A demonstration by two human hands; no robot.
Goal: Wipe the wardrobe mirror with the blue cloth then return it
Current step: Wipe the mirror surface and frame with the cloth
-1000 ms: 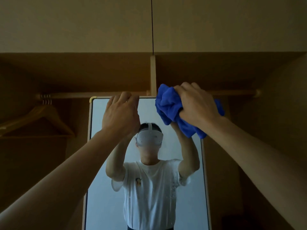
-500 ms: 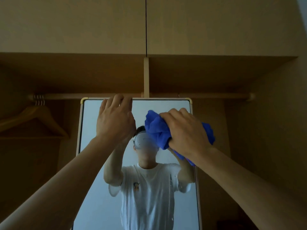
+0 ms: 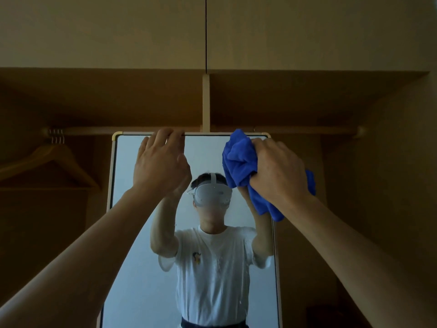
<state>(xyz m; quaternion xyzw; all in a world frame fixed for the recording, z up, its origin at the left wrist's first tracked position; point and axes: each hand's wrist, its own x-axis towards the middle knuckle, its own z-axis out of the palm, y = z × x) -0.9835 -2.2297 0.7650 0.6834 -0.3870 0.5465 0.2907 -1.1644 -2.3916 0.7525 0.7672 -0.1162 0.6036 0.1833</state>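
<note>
**Crowded at the mirror's top, bare glass lower down**

The left hand [image 3: 160, 164] covered the upper left of the mirror [image 3: 132, 268], fingertips at its top edge. The right hand [image 3: 276, 171], gripping the bunched blue cloth [image 3: 238, 162], filled the upper right corner, and only a narrow strip of bare glass lay between the two hands. Just above the mirror the hanging rail [image 3: 94, 131] ran left to right and met the upright divider [image 3: 206, 102] at mid-width, so little room was left over the top edge. Below the hands the middle of the glass lay bare. At the left a wooden hanger [image 3: 52, 162] hung from the rail, and the wardrobe's side wall [image 3: 390, 197] closed the right.
</note>
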